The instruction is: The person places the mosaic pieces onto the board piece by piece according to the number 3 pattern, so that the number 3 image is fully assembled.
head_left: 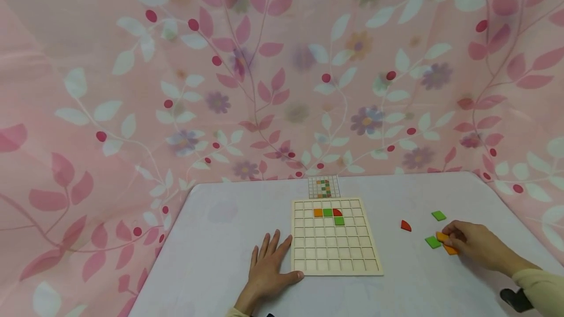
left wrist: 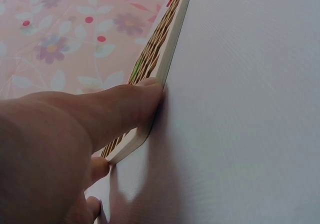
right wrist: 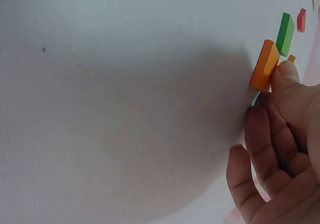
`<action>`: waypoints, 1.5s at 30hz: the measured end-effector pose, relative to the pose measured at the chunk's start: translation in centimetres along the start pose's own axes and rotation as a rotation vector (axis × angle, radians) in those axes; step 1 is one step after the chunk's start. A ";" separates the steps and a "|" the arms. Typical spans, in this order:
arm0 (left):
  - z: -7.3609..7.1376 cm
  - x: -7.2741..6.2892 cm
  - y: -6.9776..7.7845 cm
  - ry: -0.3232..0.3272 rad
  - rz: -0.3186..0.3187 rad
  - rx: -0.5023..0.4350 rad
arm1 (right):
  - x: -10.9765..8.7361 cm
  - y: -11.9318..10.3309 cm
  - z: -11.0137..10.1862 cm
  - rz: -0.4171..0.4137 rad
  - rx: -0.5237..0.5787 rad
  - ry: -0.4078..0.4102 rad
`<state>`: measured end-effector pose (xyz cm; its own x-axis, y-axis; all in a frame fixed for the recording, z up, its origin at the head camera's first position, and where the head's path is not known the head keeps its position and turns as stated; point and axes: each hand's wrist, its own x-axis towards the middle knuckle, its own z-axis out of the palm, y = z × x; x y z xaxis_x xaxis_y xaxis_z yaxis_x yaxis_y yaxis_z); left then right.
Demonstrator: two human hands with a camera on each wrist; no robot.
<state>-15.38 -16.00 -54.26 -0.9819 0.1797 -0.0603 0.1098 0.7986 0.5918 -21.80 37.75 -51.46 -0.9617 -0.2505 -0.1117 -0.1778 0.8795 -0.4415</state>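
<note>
A wooden grid board lies on the table, with an orange square tile, two green tiles and a red quarter-round tile in its upper cells. My left hand rests at the board's left side, fingers spread; its thumb presses on the near left corner. To the right of the board, my right hand pinches an orange tile between thumb and fingers. Close below it lies a second orange tile, partly overlapped in the head view.
Loose green tiles and a red quarter-round tile lie between the board and my right hand. A small printed pattern card stands behind the board. Floral pink cloth hangs behind the white table.
</note>
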 end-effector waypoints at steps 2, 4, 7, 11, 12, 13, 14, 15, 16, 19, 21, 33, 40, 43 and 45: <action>0.0 0.0 0.0 0.000 -0.001 0.000 | 0.0 -0.1 0.0 -0.001 0.000 0.006; -0.1 0.0 0.1 0.000 0.000 -0.001 | 0.0 -0.3 0.1 -0.002 0.014 0.007; -0.2 -0.1 0.2 -0.002 0.003 -0.001 | 0.1 -0.7 0.1 0.001 0.042 0.001; -0.3 -0.1 0.3 -0.009 -0.003 -0.001 | 0.2 -1.4 0.3 -0.009 0.037 0.012; -0.3 -0.2 0.4 -0.009 -0.003 -0.003 | 0.3 -1.6 0.3 -0.018 0.027 0.024; -0.4 -0.2 0.4 -0.009 -0.004 -0.007 | 0.4 -1.7 0.4 -0.025 0.017 0.035; -0.4 -0.2 0.4 -0.009 -0.003 -0.009 | 0.4 -1.9 0.4 -0.034 0.009 0.045; -0.4 -0.2 0.4 -0.009 -0.002 -0.011 | 0.4 -2.1 0.5 -0.046 0.000 0.057; -0.3 -0.2 0.3 -0.008 -0.002 -0.015 | 0.5 -2.4 0.6 -0.056 -0.002 0.067; -0.2 -0.1 0.1 0.000 0.005 -0.019 | 0.7 -3.1 1.1 -0.091 -0.009 0.100; -0.1 0.1 -0.1 0.002 0.000 -0.019 | 0.9 -3.7 1.4 -0.123 -0.008 0.129; -0.5 -0.3 0.3 -0.005 0.014 -0.014 | 2.9 -6.2 3.1 -0.098 -0.026 0.102; -0.3 -0.1 0.2 -0.004 0.002 -0.012 | 3.9 -7.6 3.9 -0.164 -0.004 0.109; -0.3 -0.1 0.2 0.000 0.005 -0.015 | 4.3 -8.2 4.2 -0.162 -0.011 0.107; -0.3 -0.2 0.3 0.001 0.008 -0.019 | 4.6 -8.6 4.4 -0.164 -0.014 0.111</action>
<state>-15.23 -16.00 -53.82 -0.9812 0.1849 -0.0545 0.1144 0.7862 0.6073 -23.73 27.23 -52.06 -0.9364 -0.3456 0.0602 -0.3365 0.8362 -0.4331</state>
